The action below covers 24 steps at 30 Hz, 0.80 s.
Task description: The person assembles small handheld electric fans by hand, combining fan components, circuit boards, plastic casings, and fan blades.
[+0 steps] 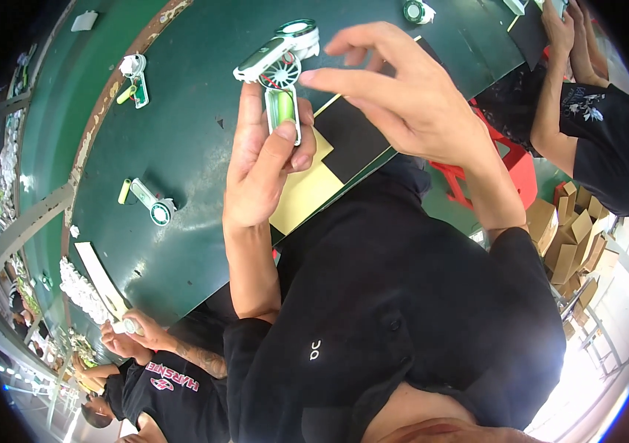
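Observation:
My left hand [259, 166] holds a small white handheld fan [292, 125] upright, fingers and thumb wrapped round its handle. The handle lies open, baring a light-green cylindrical battery [282, 105] and thin red wires. A fan wheel with radial blades [282, 74] shows at the top of the handle. Above it a second white shell piece [264, 57] with a round end [296, 29] sits tilted. My right hand [410, 96] hovers just right of the fan, its fingers apart and nothing visible in them. Whether its thumb tip touches the fan, I cannot tell.
Two more opened fans [137, 81] [159, 210] lie on the green table [189, 140], left of me. A yellow sheet [303, 193] and black pad [359, 136] lie by the near edge. Co-workers sit left and right. Cardboard boxes [576, 232] and a red stool [517, 177] stand right.

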{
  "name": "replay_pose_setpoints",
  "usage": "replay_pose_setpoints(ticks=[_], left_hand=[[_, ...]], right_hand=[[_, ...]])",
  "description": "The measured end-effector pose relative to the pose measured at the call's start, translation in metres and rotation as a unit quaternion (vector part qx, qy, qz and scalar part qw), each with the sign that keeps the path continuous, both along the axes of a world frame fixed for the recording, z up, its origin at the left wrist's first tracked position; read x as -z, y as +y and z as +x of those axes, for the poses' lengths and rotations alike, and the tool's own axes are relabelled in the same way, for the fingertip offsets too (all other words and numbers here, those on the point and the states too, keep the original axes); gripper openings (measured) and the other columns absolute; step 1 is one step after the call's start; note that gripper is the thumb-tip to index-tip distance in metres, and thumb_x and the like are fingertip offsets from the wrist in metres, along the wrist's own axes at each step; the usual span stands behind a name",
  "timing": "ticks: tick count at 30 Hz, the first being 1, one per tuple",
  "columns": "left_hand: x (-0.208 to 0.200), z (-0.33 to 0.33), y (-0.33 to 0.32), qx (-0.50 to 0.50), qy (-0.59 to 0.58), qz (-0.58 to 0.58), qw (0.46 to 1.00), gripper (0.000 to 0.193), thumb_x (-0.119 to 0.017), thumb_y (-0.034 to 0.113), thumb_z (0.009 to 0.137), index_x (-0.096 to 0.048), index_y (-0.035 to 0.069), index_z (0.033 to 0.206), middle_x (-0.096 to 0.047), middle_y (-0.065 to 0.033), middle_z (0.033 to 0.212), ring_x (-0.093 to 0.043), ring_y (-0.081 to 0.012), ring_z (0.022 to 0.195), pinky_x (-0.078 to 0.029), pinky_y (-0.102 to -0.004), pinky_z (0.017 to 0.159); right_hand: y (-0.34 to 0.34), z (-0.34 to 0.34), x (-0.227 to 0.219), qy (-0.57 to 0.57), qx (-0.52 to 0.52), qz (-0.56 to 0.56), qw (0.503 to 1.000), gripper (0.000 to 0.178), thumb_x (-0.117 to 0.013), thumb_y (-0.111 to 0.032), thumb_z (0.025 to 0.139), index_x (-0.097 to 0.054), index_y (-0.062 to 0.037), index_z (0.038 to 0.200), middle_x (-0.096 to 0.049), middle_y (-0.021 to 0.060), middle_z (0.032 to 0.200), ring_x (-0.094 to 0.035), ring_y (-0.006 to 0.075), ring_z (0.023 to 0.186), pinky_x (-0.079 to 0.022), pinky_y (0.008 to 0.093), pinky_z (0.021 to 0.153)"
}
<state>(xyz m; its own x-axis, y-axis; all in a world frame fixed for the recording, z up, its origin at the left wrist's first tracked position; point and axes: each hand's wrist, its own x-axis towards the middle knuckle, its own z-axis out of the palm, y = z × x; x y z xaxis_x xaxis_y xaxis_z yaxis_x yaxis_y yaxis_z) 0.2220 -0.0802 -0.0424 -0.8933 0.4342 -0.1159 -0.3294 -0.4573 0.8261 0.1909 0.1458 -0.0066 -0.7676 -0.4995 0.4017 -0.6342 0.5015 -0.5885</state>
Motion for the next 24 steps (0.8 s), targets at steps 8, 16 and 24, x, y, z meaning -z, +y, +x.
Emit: replay_pose_setpoints(ticks=[8,16,24], left_hand=[[0.004,0.004,-0.002,0.092,0.004,0.007,0.996,0.076,-0.044,0.005,0.103,-0.003,0.01,0.167,-0.052,-0.0093,0.11,-0.043,-0.01,0.07,-0.04,-0.0247,0.065],[0.007,0.016,-0.001,0.076,0.012,-0.013,0.997,0.077,-0.049,0.012,0.105,-0.004,0.007,0.168,-0.056,-0.0124,0.116,-0.044,-0.0076,0.068,-0.039,-0.0228,0.063],[0.011,0.01,-0.003,0.082,-0.001,0.018,0.996,0.077,-0.048,0.01,0.104,-0.005,0.006,0.168,-0.056,-0.0125,0.115,-0.044,-0.0075,0.067,-0.04,-0.0231,0.062]], right_hand=[[-0.01,-0.02,-0.011,0.027,-0.067,0.067,0.995,0.032,-0.07,0.0,0.081,-0.075,-0.0153,0.108,-0.058,0.0083,0.119,-0.061,0.0263,0.097,-0.055,0.0378,0.08],[-0.008,-0.031,-0.006,0.03,-0.088,0.1,0.991,0.011,-0.071,-0.005,0.084,-0.064,-0.0053,0.093,-0.057,0.0092,0.116,-0.062,0.0279,0.101,-0.055,0.0391,0.081],[-0.007,-0.033,-0.01,-0.014,-0.165,0.039,0.985,0.02,-0.077,-0.005,0.081,-0.07,-0.007,0.1,-0.059,0.0094,0.125,-0.061,0.0306,0.11,-0.054,0.0408,0.086]])
